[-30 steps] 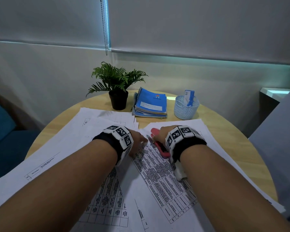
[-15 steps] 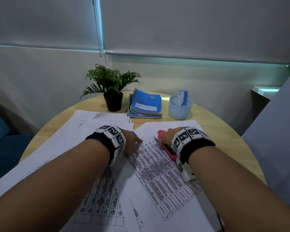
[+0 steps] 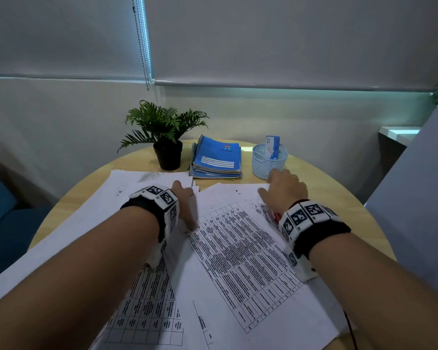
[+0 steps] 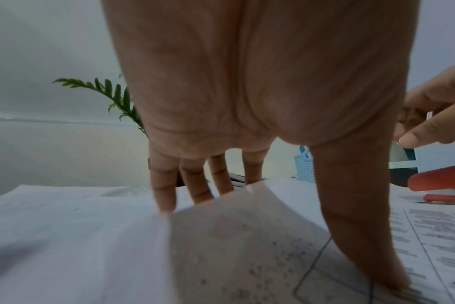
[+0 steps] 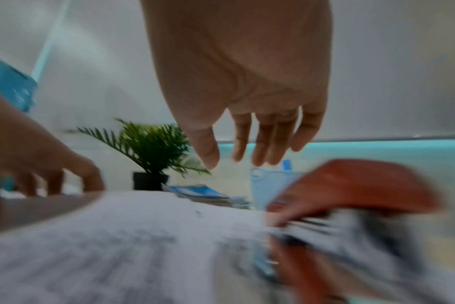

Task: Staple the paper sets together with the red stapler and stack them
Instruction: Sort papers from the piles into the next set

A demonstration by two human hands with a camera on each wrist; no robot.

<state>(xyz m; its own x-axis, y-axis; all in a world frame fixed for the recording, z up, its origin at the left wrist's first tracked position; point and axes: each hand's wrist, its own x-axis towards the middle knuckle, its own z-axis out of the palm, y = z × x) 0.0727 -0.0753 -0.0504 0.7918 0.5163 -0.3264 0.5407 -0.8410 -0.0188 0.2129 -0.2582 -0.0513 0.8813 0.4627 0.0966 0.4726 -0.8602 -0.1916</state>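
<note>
A printed paper set lies in front of me on the round table, partly over a wider spread of white sheets. My left hand rests at the set's left edge, thumb pressing the printed page, straight fingers reaching down beyond the raised paper edge. The red stapler lies on the set's right side, a sliver of it showing beside my right wrist. My right hand hovers past it with loose fingers, holding nothing. The stapler is blurred in the right wrist view.
At the table's far side stand a potted plant, a stack of blue spiral notebooks and a pale blue mesh basket with a small box in it. A grey panel rises at the right; a blue seat is on the left.
My right hand has let go of the stapler and moved forward towards the set's far edge. The stapler stays on the paper. My left hand has slid slightly forward, its fingers straightened.
</note>
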